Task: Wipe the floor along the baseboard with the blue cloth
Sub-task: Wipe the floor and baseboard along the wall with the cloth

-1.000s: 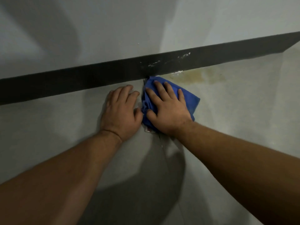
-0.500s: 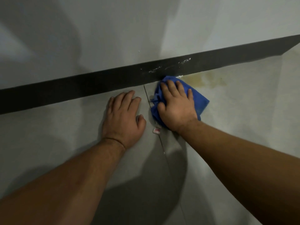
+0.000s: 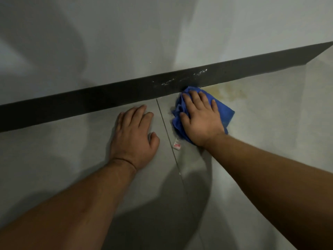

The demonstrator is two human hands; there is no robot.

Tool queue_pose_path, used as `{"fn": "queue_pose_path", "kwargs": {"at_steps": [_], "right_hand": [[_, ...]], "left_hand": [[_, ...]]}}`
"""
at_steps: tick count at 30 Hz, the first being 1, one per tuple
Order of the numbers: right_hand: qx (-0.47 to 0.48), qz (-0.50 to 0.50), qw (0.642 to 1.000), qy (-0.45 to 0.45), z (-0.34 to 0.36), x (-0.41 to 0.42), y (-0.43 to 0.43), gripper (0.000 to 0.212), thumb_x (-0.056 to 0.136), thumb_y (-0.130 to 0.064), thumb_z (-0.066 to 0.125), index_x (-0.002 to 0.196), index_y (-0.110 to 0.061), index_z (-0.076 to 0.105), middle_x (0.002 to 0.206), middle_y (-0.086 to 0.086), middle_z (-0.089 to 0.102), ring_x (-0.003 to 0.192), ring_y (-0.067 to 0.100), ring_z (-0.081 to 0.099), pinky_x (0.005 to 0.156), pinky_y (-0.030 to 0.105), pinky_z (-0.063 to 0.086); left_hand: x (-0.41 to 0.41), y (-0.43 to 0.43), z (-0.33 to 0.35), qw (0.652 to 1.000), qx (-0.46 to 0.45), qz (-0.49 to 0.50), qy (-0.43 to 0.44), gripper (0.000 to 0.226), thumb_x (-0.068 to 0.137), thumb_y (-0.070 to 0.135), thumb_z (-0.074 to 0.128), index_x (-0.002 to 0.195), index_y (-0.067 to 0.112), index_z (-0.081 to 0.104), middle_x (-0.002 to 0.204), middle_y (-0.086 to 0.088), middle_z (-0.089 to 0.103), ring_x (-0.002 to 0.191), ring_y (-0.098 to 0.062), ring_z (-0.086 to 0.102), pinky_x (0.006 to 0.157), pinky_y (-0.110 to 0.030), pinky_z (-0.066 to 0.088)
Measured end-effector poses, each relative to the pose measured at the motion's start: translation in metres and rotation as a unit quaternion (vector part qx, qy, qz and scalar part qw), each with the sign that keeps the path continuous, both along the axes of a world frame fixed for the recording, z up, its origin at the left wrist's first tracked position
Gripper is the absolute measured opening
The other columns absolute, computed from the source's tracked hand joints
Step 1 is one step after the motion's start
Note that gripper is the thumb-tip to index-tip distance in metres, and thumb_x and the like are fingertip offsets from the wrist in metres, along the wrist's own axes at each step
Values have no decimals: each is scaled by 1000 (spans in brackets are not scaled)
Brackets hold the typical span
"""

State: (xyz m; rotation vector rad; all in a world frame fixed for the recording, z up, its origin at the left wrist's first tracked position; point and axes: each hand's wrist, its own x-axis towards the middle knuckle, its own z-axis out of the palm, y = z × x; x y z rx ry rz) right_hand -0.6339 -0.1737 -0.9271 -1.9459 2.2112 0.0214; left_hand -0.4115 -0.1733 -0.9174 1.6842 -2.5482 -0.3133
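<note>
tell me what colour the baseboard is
Dark grey, nearly black, with whitish smears; the baseboard shows in the head view.

1. The blue cloth (image 3: 225,112) looks like soft, matt fabric, bunched into folds.
2. The floor (image 3: 72,159) is smooth grey tile with a dull sheen and a thin grout line (image 3: 166,127).
3. The baseboard (image 3: 90,101) is dark and matt, scuffed with whitish marks.
4. The wall (image 3: 126,33) looks smooth, matt and painted.
</note>
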Motion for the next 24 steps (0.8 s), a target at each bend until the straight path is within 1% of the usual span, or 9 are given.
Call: {"fn": "queue_pose_path", "kwargs": {"at_steps": [3, 4, 7, 9, 12, 16, 20, 22, 24], "right_hand": [[-1, -20, 1000, -7, -2, 12, -11, 70, 101, -55, 23, 163, -24, 12, 171, 5, 8, 158, 26, 4, 127, 50, 0], [-3, -9, 1000, -13, -1, 11, -8, 70, 101, -55, 24, 163, -24, 13, 171, 5, 9, 158, 26, 4, 127, 48, -1], [-1, 68, 997, -24, 3, 0, 10, 67, 100, -56, 24, 162, -29, 18, 171, 0, 15, 157, 23, 7, 126, 46, 0], [2, 83, 996, -11, 2, -12, 22, 65, 101, -56, 23, 161, -32, 19, 170, -4, 17, 157, 21, 8, 127, 48, 2], [-7, 25, 1000, -5, -1, -23, 32, 65, 101, -59, 22, 161, -33, 18, 170, -3, 18, 157, 21, 10, 127, 50, 4], [-14, -60, 998, -6, -4, -22, 10, 70, 100, -58, 18, 162, -26, 13, 171, 3, 13, 157, 27, 9, 127, 51, 5], [-9, -99, 995, -16, -6, -5, -18, 71, 97, -49, 27, 161, -19, 17, 169, 9, 16, 156, 33, 10, 126, 55, 6], [-9, -69, 997, -20, -5, -2, -14, 69, 97, -48, 28, 161, -22, 18, 169, 6, 16, 156, 31, 10, 126, 54, 4], [-18, -5, 1000, -25, -4, -6, 1, 66, 99, -48, 26, 160, -27, 20, 169, 2, 18, 156, 26, 11, 126, 51, 3]], "left_hand": [[-1, 0, 0, 1000, -1, 3, -2, 67, 88, 44, 34, 149, 17, 43, 161, -9, 37, 149, -28, 31, 125, -52, 23], [-1, 0, 1, 1000, -1, 3, -3, 67, 88, 44, 34, 149, 17, 43, 161, -9, 38, 149, -29, 31, 125, -52, 23], [-1, 0, 1, 1000, 0, 1, -3, 68, 88, 45, 34, 149, 16, 43, 161, -10, 38, 149, -30, 32, 125, -54, 24], [0, 0, 1, 1000, 1, 0, -5, 68, 89, 45, 33, 149, 16, 43, 161, -10, 38, 149, -30, 32, 124, -54, 25], [0, 0, 1, 1000, 2, -3, -3, 68, 89, 45, 33, 150, 16, 43, 161, -10, 38, 149, -30, 32, 125, -54, 24], [-1, 0, -2, 1000, -5, 0, -8, 68, 89, 46, 33, 149, 16, 43, 160, -10, 38, 149, -30, 32, 125, -54, 23], [-4, 1, -1, 1000, -11, 2, -13, 66, 88, 44, 35, 147, 17, 43, 158, -11, 40, 147, -31, 33, 124, -55, 25], [-5, 1, 1, 1000, -10, 0, -21, 66, 88, 44, 36, 147, 16, 43, 158, -12, 39, 147, -31, 33, 124, -55, 24], [-5, 0, 2, 1000, -10, 0, -24, 66, 87, 43, 38, 147, 14, 44, 157, -13, 40, 146, -32, 34, 123, -55, 25]]}}
